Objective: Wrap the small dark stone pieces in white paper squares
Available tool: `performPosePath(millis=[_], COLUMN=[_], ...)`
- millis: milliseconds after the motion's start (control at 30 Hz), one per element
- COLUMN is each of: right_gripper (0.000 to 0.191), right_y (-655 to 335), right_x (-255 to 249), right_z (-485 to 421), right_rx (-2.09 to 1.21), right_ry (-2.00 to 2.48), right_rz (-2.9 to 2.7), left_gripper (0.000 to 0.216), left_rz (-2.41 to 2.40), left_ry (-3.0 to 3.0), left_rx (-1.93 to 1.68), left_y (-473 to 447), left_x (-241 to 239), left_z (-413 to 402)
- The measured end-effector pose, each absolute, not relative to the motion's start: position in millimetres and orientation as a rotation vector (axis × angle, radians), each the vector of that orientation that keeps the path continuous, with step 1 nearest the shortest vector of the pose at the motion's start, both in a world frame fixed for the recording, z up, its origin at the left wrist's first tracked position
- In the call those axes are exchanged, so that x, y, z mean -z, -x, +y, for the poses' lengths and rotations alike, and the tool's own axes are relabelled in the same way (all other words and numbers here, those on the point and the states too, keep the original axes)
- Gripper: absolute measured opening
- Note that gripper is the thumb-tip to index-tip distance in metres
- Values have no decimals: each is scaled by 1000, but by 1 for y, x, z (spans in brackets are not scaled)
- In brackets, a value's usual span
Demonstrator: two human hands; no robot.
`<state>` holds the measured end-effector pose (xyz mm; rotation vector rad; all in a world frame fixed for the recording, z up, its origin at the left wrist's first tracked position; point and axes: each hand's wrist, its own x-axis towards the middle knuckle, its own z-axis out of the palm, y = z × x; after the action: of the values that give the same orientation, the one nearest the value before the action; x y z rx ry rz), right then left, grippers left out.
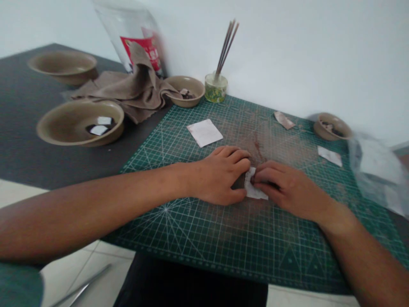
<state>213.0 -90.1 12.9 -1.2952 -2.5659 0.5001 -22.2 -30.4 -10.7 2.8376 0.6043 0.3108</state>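
Note:
A small, creased white piece of paper [255,192] lies on the green cutting mat [204,230] between my hands. At its left edge, the thumb and index finger of my left hand [222,177] hold it against the mat, with the other fingers curved down. My right hand [284,187] covers the paper's right part, its fingers closed in a pinch. Something small and dark shows at those fingertips, too hidden to name. Brown dust [255,147] is spread over the mat around both hands.
A white square sheet [205,132] and smaller pieces [283,120] lie farther back. Bowls [79,138] stand left, near a brown cloth [128,91] and large jar [121,25]. A reed diffuser [216,88], another bowl [331,126] and a plastic bag [377,170] line the back and right.

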Motion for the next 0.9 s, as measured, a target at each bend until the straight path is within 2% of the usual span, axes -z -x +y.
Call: performPosePath(millis=[100,267,467,633,800,900], right_gripper=[8,12,11,13,10,10], right_y=[-221,-213,-215,-212,-214,-216], right_x=[-14,-17,-14,-15,-15,-16], right_z=[-87,-93,-87,-93,-85,-88], right_rx=[-393,-606,-384,-569,-369,-504], right_ry=[1428,1215,1441,1242,1424,1369], right_rz=[-2505,-2670,-2532,-2651,-2523,-2618], left_gripper=[43,41,42,43,41,41], left_rz=[621,605,620,600,616,607], left_ry=[-2832,-2830,-2837,-2841,-2834,-2831], left_rx=[-303,-294,-309,-305,-300,-302], left_y=[22,22,22,22,23,23], left_x=[10,9,10,9,8,8], left_z=[-31,-31,-31,-31,-31,-31])
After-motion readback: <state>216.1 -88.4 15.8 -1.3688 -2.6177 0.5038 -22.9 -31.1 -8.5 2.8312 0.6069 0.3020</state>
